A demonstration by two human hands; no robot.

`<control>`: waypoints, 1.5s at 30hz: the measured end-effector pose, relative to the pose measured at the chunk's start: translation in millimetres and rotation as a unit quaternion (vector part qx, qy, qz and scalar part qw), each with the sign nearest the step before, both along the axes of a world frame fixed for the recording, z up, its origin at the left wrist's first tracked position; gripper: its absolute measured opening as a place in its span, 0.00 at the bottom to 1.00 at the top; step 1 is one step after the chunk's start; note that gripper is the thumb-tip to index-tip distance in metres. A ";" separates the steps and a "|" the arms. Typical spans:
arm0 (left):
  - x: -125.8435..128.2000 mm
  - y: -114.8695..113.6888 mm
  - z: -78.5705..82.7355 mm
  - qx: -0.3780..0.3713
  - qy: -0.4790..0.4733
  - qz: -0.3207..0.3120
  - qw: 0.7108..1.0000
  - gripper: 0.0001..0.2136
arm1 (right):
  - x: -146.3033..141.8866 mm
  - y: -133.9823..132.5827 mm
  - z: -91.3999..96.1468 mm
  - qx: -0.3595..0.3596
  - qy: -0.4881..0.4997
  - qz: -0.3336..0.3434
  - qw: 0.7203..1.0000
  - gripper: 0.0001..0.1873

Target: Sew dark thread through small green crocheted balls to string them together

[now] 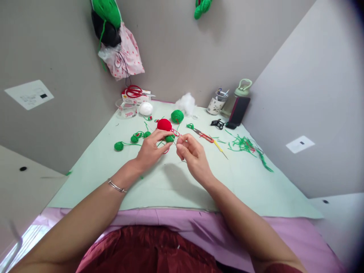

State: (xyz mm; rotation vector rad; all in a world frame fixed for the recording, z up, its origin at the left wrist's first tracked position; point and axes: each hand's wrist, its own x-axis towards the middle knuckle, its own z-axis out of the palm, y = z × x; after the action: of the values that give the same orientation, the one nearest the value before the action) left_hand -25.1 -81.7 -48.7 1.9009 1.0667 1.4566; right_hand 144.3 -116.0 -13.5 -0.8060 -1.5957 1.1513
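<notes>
Between the thumb and fingers of my left hand (152, 149) is a small green crocheted ball (170, 138). My right hand (192, 151) is closed in a pinch just to the right of it. A thin strand runs by its fingertips, and a fine dark line shows below them; I cannot make out what the pinch holds. Behind my left hand sits a red yarn ball (164, 124), with loose red strands beside the green piece. Several small green crocheted balls, one of them (118, 146) trailing yarn, lie left of my left hand.
A green yarn ball (177, 116), white stuffing (186, 103) and a white ball (146, 109) stand at the back. Orange-handled scissors (203, 135), a yellow crochet hook (220, 149) and green yarn scraps (244, 145) lie to the right. A phone (239, 110) leans against a bottle (229, 102).
</notes>
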 end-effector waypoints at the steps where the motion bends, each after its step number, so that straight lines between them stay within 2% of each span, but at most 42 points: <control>1: 0.6 -1.1 0.6 0.007 0.013 -0.006 1.000 0.12 | 0.6 -2.8 2.0 0.018 -0.018 0.007 1.000 0.11; 4: 2.3 -3.8 2.4 -0.002 0.006 -0.030 1.000 0.13 | 5.8 -7.6 8.7 0.039 -0.070 0.065 0.995 0.09; 7: 2.0 -1.7 1.6 -0.069 -0.050 -0.058 0.995 0.14 | 18.2 -2.0 14.6 0.056 -0.131 0.091 0.986 0.08; 9: 1.1 2.0 -0.3 -0.100 -0.100 -0.070 0.988 0.16 | 28.9 5.5 16.2 0.119 -0.166 0.034 0.978 0.07; 11: 0.7 5.1 -2.0 -0.107 -0.139 -0.068 0.982 0.17 | 38.3 12.2 15.2 0.190 -0.180 -0.060 0.963 0.06; 14: 1.6 5.8 -2.3 -0.104 -0.152 -0.073 0.980 0.14 | 45.0 16.6 10.1 0.250 -0.197 -0.158 0.935 0.05; 16: 2.4 4.2 -1.3 -0.100 -0.145 -0.087 0.981 0.12 | 44.0 16.4 5.9 0.282 -0.221 -0.177 0.917 0.06; 21: 2.7 0.8 1.0 -0.087 -0.121 -0.087 0.985 0.11 | 35.9 15.3 -2.0 0.338 -0.271 -0.166 0.886 0.09; 32: 4.2 -0.3 2.9 -0.085 -0.088 -0.081 0.989 0.12 | 34.2 15.8 -1.8 0.375 -0.298 -0.155 0.864 0.09; 40: 3.8 -1.8 3.9 -0.078 -0.062 -0.070 0.993 0.12 | 36.5 14.7 -2.9 0.348 -0.335 -0.138 0.864 0.10; 42: 3.7 -2.4 4.1 -0.076 -0.046 -0.066 0.994 0.13 | 37.4 15.3 -3.2 0.333 -0.338 -0.129 0.871 0.10; 45: 3.9 -3.5 5.8 -0.093 -0.052 -0.076 0.991 0.14 | 39.2 17.0 -2.8 0.272 -0.300 -0.112 0.907 0.08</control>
State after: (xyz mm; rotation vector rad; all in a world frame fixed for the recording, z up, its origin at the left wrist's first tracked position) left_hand -21.2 -85.1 -42.8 1.7168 0.9530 1.3070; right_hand 183.5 -99.0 -16.3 -0.9752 -2.1192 0.2474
